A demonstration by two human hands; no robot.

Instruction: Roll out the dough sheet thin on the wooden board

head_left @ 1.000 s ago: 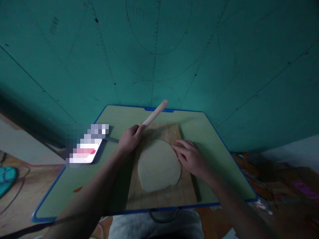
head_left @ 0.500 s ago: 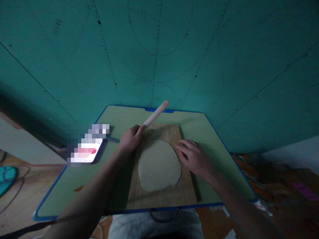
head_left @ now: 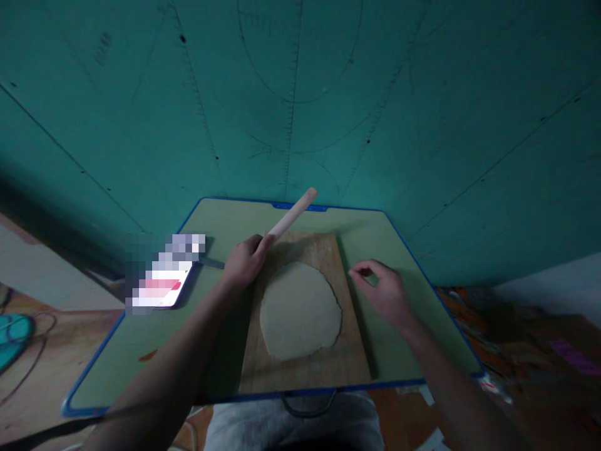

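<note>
My left hand (head_left: 244,260) is wrapped around one end of a pale wooden rolling pin (head_left: 295,215), which slants up and to the right above the far end of a wooden board (head_left: 323,371). A flat, roughly round sheet of dough (head_left: 300,313) lies on that board, its right edge uneven. Just right of the board, over the table, is my right hand (head_left: 379,291). Its thumb and fingertips meet in a pinch; anything between them is too small to make out.
The small green table (head_left: 404,351) has a blue rim and stands against a green wall (head_left: 300,125). At its left is a phone (head_left: 162,288) with a lit screen, beside a thin dark strip (head_left: 211,262). A small brown scrap (head_left: 148,356) lies near my left forearm.
My right hand has moved away from the dough's upper right edge, to the right beyond the board. Its fingers have drawn into a pinch. The left hand and rolling pin stay nearly still.
</note>
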